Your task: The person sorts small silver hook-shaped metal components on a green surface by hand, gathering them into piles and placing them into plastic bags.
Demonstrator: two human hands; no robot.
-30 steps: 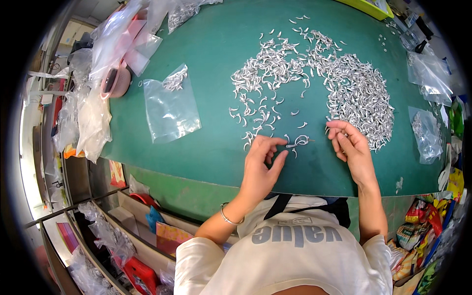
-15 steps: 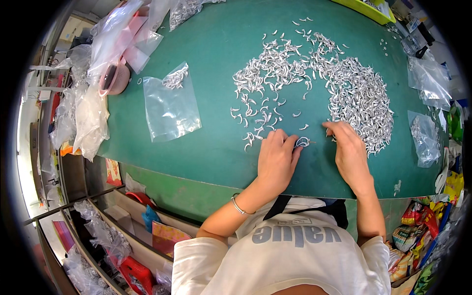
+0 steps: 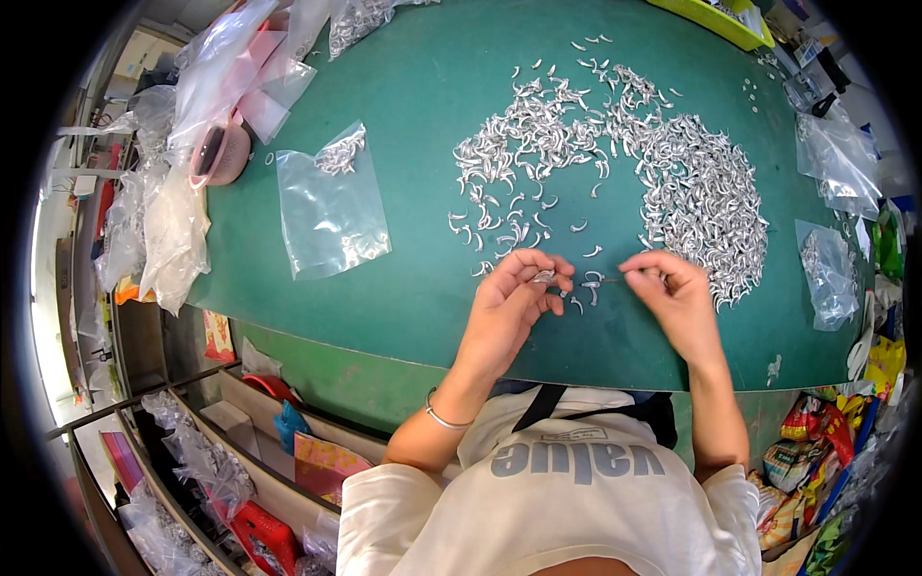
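Small curved silvery metal pieces [image 3: 545,276] are pinched in the bent fingers of my left hand [image 3: 499,312], which is turned partly palm up over the green table. My right hand [image 3: 684,305] grips a thin stick-like tool [image 3: 613,279] between thumb and forefinger, its tip pointing left. Between the hands lie a few loose curved pieces [image 3: 592,290], close to the tool's tip; whether it touches them I cannot tell. A large heap of the same pieces [image 3: 706,197] sits beyond my right hand. A looser spread [image 3: 528,134] of them reaches leftward.
On the left of the table [image 3: 423,317] lies a clear plastic bag [image 3: 336,226] with some pieces on or in it. Near it stands a pink basket [image 3: 223,156]. More bags [image 3: 828,274] line the right edge, and a yellow-green tray [image 3: 715,21] is at the far right.
My left hand has shifted left and rolled palm up, uncovering pieces in its fingers. Loose pieces now show between the hands. The right hand has moved slightly left with the tool.
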